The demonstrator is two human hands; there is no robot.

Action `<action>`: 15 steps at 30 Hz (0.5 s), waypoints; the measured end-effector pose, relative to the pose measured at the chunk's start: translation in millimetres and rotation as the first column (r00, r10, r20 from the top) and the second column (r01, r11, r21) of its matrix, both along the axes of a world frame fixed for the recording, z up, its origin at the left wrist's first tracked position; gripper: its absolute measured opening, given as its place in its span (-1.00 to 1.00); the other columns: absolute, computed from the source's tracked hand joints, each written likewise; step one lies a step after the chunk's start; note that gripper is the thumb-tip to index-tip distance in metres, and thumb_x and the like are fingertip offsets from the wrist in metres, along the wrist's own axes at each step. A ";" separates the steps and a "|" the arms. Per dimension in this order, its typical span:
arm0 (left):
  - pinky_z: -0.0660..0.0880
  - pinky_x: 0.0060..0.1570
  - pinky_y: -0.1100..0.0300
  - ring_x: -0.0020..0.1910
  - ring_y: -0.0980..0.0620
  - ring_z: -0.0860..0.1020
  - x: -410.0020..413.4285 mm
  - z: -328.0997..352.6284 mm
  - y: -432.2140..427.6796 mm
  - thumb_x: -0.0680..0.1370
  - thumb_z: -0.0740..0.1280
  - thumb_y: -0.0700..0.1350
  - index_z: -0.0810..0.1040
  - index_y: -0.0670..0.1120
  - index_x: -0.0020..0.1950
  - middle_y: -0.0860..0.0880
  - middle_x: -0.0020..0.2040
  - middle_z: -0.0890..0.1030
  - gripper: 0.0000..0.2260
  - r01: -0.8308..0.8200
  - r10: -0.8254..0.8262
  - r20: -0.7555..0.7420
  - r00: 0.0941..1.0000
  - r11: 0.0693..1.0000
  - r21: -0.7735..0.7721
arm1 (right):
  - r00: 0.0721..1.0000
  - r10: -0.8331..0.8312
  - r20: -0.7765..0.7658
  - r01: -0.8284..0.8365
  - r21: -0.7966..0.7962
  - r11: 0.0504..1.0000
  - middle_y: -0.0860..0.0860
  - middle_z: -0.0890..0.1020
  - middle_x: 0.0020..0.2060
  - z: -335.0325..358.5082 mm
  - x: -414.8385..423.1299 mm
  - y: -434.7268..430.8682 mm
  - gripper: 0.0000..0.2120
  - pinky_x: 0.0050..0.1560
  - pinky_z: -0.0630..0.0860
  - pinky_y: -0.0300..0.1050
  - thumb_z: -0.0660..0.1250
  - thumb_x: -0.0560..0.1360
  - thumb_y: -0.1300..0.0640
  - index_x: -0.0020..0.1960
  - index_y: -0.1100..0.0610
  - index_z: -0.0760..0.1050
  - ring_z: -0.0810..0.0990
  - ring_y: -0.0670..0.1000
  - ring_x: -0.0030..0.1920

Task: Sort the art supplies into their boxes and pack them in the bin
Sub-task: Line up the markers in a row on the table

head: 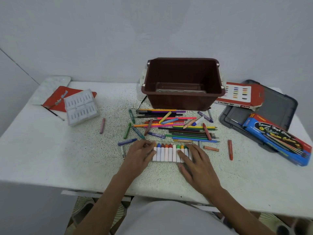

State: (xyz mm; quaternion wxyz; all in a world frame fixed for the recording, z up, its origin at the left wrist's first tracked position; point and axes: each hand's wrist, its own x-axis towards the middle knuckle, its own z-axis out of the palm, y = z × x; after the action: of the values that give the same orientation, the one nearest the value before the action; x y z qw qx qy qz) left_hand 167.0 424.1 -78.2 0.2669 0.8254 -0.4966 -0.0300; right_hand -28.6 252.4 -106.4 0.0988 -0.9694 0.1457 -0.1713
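A clear tray of white-barrelled crayons (166, 152) with coloured tips lies on the table in front of me. My left hand (140, 154) rests at its left end, fingers against the outer crayons. My right hand (196, 161) lies flat over its right end, fingers straight. Behind the tray is a loose heap of coloured pencils and oil pastels (176, 126). The brown bin (183, 83) stands at the back with a clear plastic piece inside. A blue water-colour pencil box (277, 139) and a red oil pastels box (238, 95) lie to the right.
The grey bin lid (277, 106) sits under the boxes at right. A white plastic insert (81, 106), a red packet (55, 99), a thin brush (55, 114) and a white palette (50, 85) lie at the back left. Stray pastels (230, 150) are scattered around.
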 end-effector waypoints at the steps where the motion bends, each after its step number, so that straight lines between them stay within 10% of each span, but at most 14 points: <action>1: 0.52 0.06 0.00 0.00 -0.03 0.53 0.2 -0.3 0.0 0.55 0.41 -0.17 0.60 -0.17 0.29 -0.13 0.07 0.59 -0.69 0.006 -0.005 0.009 1.000 1.000 -0.004 | 1.000 0.000 0.001 0.000 0.000 1.000 0.19 0.47 0.35 0.1 -0.1 0.1 -0.58 0.36 0.35 0.13 0.15 0.63 -0.12 0.36 0.08 0.50 0.37 0.21 0.40; 15: 0.54 0.04 0.07 0.07 -0.05 0.52 -13.0 -27.9 7.1 0.63 0.17 -0.06 0.59 -0.17 0.25 -0.10 0.13 0.58 -0.68 -0.046 0.062 0.164 0.985 0.994 -0.099 | 1.000 0.011 0.001 -0.011 -0.002 1.000 0.19 0.46 0.36 -1.2 0.0 -1.1 -0.59 0.39 0.31 0.12 0.18 0.63 -0.11 0.36 0.08 0.49 0.36 0.19 0.41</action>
State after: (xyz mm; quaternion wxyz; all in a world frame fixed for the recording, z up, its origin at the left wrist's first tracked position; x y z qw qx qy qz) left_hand 154.0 431.2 -106.0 0.2641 0.8244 -0.4956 0.0699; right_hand -28.6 251.3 -107.6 0.0987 -0.9702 0.1403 -0.1714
